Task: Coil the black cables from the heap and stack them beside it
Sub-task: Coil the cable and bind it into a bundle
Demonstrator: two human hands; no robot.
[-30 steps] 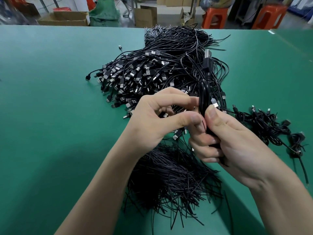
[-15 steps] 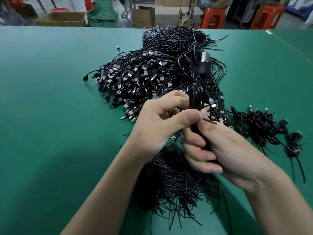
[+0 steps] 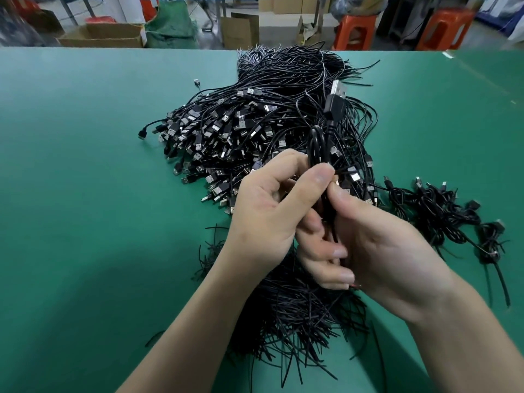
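Note:
A big heap of black USB cables (image 3: 255,129) lies on the green table (image 3: 85,194), plugs fanned to the left and thin tails running toward me. Above its near part, both hands hold one coiled black cable (image 3: 319,148) upright, its USB plug (image 3: 337,95) sticking up. My left hand (image 3: 272,205) pinches the coil with thumb and forefinger. My right hand (image 3: 377,248) grips the coil's lower part, which is hidden in the fingers. To the right lies a row of coiled cables (image 3: 442,211).
A heap of short black wire ties (image 3: 297,307) lies under my forearms near the front edge. Beyond the table's far edge stand cardboard boxes (image 3: 102,38), a green sack (image 3: 170,26) and two orange stools (image 3: 354,29).
Both hands, with the coiled cable, have shifted slightly left. The left thumb now pinches higher on the coil, and the right thumb sits lower beside it.

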